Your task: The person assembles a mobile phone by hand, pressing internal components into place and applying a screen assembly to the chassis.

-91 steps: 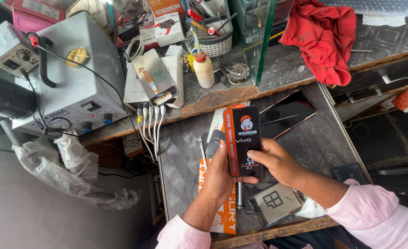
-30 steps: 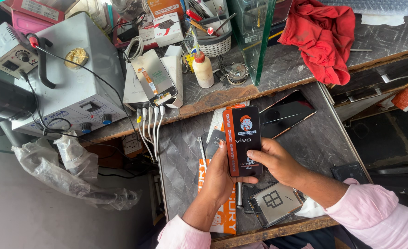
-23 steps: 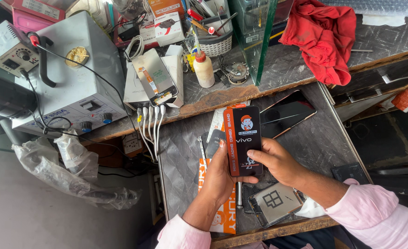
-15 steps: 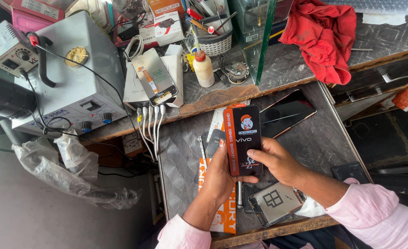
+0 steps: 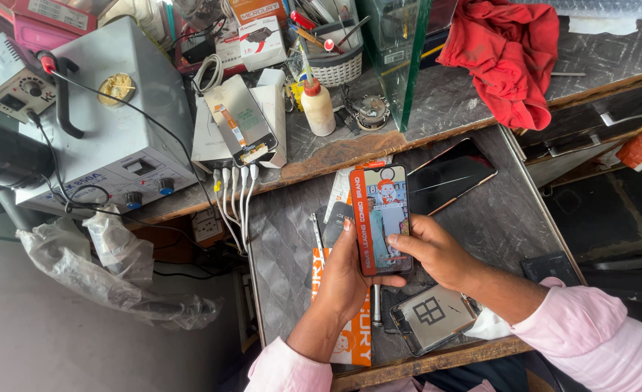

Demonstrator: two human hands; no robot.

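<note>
Head view looks straight down on a smartphone [image 5: 382, 218] held upright in both hands above the lower worktop [image 5: 509, 218]; its lit screen shows a colourful picture with an orange band down its left edge. The left hand [image 5: 346, 272] cups the phone from below and the left side, fingers wrapped up its edge, while the right hand [image 5: 437, 254] closes on its right edge, thumb lying on the glass. Under the hands lie an orange printed packet [image 5: 346, 337], a pair of tweezers [image 5: 315, 231] and a grey phone back panel [image 5: 433, 317]. Just beside the phone, to its right, rests a dark glass screen panel [image 5: 448, 174]. On the upper shelf stand a grey rework station [image 5: 117, 123], a small squeeze bottle [image 5: 318, 107] and a red cloth [image 5: 509, 58], well apart from the hands.
</note>
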